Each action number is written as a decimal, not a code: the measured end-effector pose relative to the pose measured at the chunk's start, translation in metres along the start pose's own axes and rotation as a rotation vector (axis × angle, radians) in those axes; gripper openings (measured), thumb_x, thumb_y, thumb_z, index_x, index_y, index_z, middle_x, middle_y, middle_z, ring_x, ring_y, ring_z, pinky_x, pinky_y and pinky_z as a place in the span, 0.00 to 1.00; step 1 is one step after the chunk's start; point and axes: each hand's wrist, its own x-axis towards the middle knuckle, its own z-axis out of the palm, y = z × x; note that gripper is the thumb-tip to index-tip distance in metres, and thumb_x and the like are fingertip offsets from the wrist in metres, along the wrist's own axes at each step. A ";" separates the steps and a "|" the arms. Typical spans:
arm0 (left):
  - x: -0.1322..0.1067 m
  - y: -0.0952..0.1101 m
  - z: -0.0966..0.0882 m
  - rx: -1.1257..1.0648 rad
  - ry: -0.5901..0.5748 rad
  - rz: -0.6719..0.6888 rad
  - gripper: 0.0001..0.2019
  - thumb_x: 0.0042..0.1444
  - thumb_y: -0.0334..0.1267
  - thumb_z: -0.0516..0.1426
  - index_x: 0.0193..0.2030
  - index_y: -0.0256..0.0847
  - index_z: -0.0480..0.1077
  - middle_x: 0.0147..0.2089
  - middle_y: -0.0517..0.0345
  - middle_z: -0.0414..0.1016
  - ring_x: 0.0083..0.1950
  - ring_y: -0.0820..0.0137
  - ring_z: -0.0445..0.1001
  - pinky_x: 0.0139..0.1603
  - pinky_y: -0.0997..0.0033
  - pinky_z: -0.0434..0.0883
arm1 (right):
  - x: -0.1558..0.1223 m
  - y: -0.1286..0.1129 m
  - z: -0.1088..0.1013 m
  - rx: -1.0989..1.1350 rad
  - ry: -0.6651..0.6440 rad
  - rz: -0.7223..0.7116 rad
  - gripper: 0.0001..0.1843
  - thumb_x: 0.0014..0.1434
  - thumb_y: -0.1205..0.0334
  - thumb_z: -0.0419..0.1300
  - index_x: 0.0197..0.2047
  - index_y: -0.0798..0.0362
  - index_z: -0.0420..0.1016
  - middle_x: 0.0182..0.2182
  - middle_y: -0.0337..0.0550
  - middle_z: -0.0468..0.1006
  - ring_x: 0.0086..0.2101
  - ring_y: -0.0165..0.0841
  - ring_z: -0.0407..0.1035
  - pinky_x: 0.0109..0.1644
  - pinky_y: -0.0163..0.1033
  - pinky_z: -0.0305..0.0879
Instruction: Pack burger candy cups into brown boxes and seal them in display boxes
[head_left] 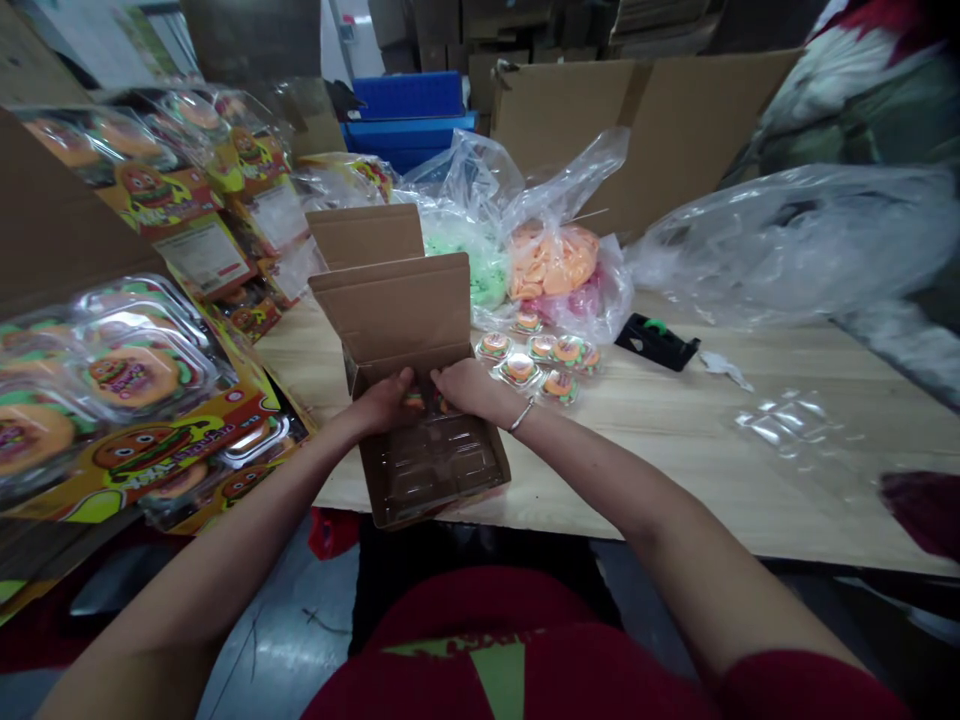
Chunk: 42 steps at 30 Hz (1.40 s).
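Observation:
In front of me an open brown cardboard box (409,295) stands on the table with its lid flaps raised. A clear plastic tray (450,460) with moulded compartments lies inside it. My left hand (386,400) reaches into the back of the box, its fingers closed at a small burger-shaped candy pack (412,399). Beside it my right hand (469,390), with a bracelet at the wrist, is closed on another small pack, mostly hidden by its fingers. Right of the box lie several burger candy packs (519,368) in clear shells.
Bags of green pieces (480,270) and orange pieces (551,262) stand behind the box. A black tape dispenser (656,342) and an empty clear tray (787,420) lie to the right. Printed display boxes (180,450) of burger packs crowd the left. Farther back is a large cardboard carton (682,130).

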 end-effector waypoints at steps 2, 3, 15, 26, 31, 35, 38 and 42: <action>0.002 -0.002 -0.002 -0.004 -0.012 -0.022 0.17 0.53 0.45 0.56 0.45 0.42 0.57 0.44 0.50 0.75 0.44 0.61 0.75 0.41 0.67 0.69 | 0.002 0.000 0.002 0.004 -0.006 0.009 0.15 0.67 0.73 0.50 0.53 0.63 0.72 0.42 0.59 0.82 0.44 0.46 0.78 0.42 0.43 0.70; 0.002 -0.002 -0.002 -0.001 -0.020 -0.034 0.17 0.54 0.46 0.56 0.45 0.41 0.57 0.43 0.51 0.75 0.43 0.62 0.75 0.40 0.68 0.69 | 0.002 0.000 0.003 0.006 -0.007 0.013 0.15 0.67 0.72 0.51 0.53 0.63 0.73 0.41 0.58 0.82 0.44 0.46 0.78 0.42 0.43 0.70; -0.002 0.019 0.022 0.357 -0.009 -0.062 0.16 0.59 0.28 0.51 0.54 0.33 0.68 0.57 0.32 0.69 0.59 0.47 0.67 0.53 0.51 0.68 | 0.013 -0.017 0.026 0.018 0.045 0.089 0.13 0.66 0.72 0.51 0.50 0.65 0.73 0.43 0.64 0.80 0.43 0.45 0.77 0.42 0.43 0.71; 0.003 0.005 0.016 0.384 -0.133 0.029 0.18 0.57 0.30 0.56 0.55 0.32 0.67 0.50 0.40 0.77 0.51 0.57 0.77 0.46 0.67 0.71 | -0.030 0.049 0.038 0.275 0.535 0.229 0.17 0.73 0.63 0.44 0.49 0.57 0.74 0.46 0.52 0.77 0.47 0.37 0.70 0.52 0.40 0.64; -0.007 0.011 0.023 0.388 -0.102 0.028 0.25 0.56 0.31 0.57 0.62 0.33 0.61 0.51 0.42 0.76 0.51 0.59 0.77 0.47 0.66 0.71 | -0.065 0.072 0.106 0.197 0.373 0.398 0.21 0.68 0.69 0.50 0.62 0.65 0.67 0.60 0.64 0.68 0.60 0.45 0.60 0.60 0.48 0.60; -0.024 0.033 0.029 0.478 0.081 -0.022 0.23 0.62 0.33 0.52 0.64 0.31 0.62 0.56 0.34 0.70 0.56 0.49 0.71 0.50 0.52 0.70 | -0.090 0.045 0.134 0.185 0.412 0.397 0.27 0.65 0.62 0.57 0.65 0.61 0.64 0.63 0.63 0.64 0.61 0.50 0.57 0.61 0.55 0.58; -0.033 0.068 0.022 0.506 0.376 0.060 0.24 0.65 0.37 0.48 0.66 0.31 0.61 0.55 0.33 0.69 0.55 0.46 0.69 0.49 0.47 0.70 | -0.107 0.044 0.123 0.318 0.532 0.372 0.25 0.61 0.54 0.62 0.59 0.57 0.71 0.55 0.57 0.72 0.56 0.48 0.62 0.62 0.53 0.59; -0.007 0.133 -0.002 0.316 0.305 0.263 0.20 0.67 0.35 0.45 0.62 0.35 0.65 0.59 0.41 0.69 0.58 0.58 0.69 0.57 0.62 0.69 | -0.127 0.100 0.099 0.472 0.744 0.610 0.18 0.66 0.65 0.49 0.55 0.56 0.73 0.51 0.53 0.75 0.51 0.39 0.69 0.56 0.43 0.66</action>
